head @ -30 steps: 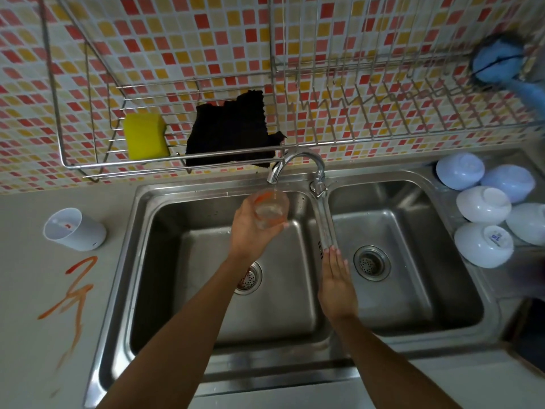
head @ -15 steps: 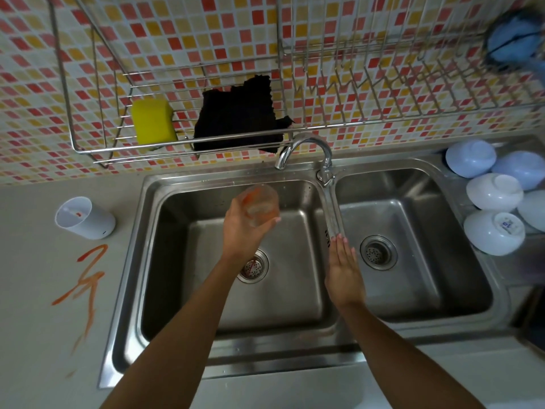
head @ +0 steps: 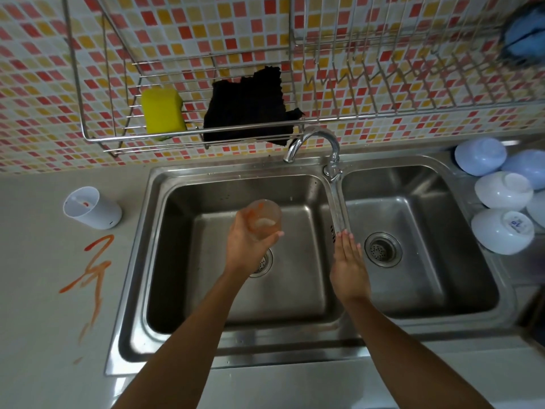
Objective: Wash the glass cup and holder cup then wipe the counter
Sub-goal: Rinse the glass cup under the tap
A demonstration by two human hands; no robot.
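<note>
The left hand (head: 247, 246) is gripping the glass cup (head: 263, 219) over the left basin of the sink (head: 188, 178), fingers wrapping its lower wall from beneath and the mouth tilting up toward the camera, well below and to the left of the faucet (head: 312, 143) spout. Orange smears are clinging to the inside of the glass, so it is likely wet and greasy; being rigid, light and breakable over hard steel, it is probably calling for a full wrap around the wall rather than a pinch at the rim. The right hand (head: 349, 267) is lying open and flat, holding nothing, fingertips resting at the divider between the two basins. The holder cup (head: 91, 208) is lying tilted on the counter (head: 44, 320) to the left of the sink, white and plastic-looking, so probably light, stiff and forgiving; it is carrying a red mark inside. Orange streaks (head: 94, 276) are sitting on the counter nearer the person. A yellow sponge (head: 163, 110) and a dark cloth (head: 247, 107) are waiting in the wire rack (head: 88, 137) on the far wall. One upturned bowl (head: 501, 231) on the right is showing a small blue mark on its base, too small to read.
</note>
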